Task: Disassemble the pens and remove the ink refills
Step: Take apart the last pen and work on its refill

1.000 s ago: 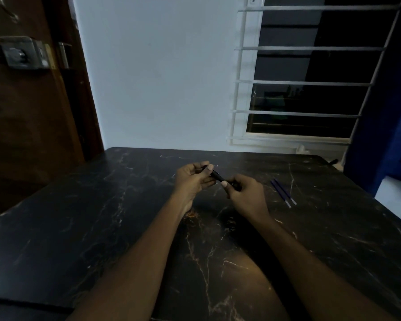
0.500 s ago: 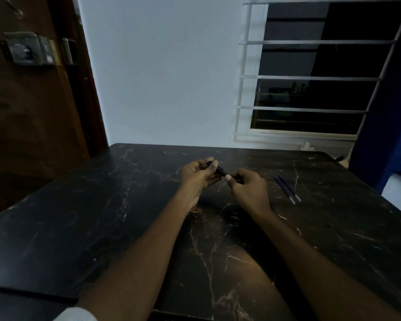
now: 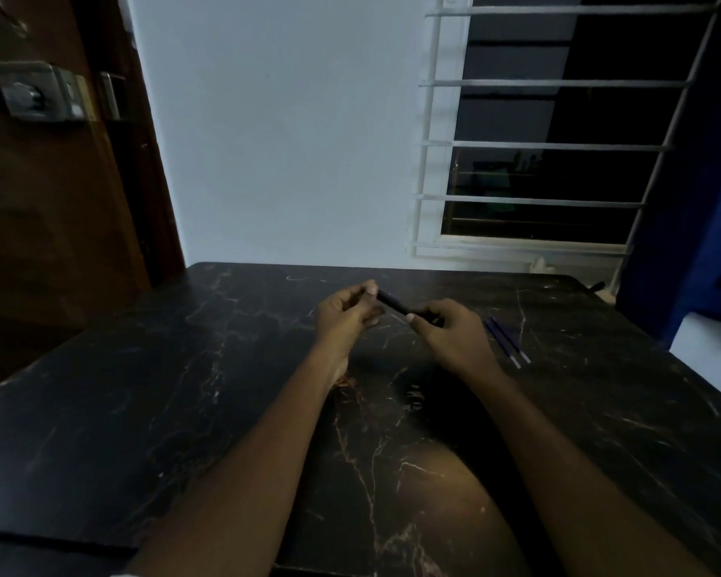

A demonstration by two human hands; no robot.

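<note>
A dark pen (image 3: 393,302) is held above the black marble table (image 3: 184,389), slanting from upper left to lower right. My left hand (image 3: 344,316) pinches its far end with thumb and fingertips. My right hand (image 3: 450,333) grips the near end, whose tip is hidden in the fingers. Two thin blue ink refills (image 3: 506,341) lie side by side on the table, just right of my right hand.
A white wall and a barred window (image 3: 537,147) stand behind the table's far edge. A brown door with a metal lock (image 3: 34,95) is at the left. A blue curtain (image 3: 700,202) hangs at the right.
Both hands stay on the pen and have drawn slightly apart, so more of the barrel shows between them. The head camera has shifted a little.
</note>
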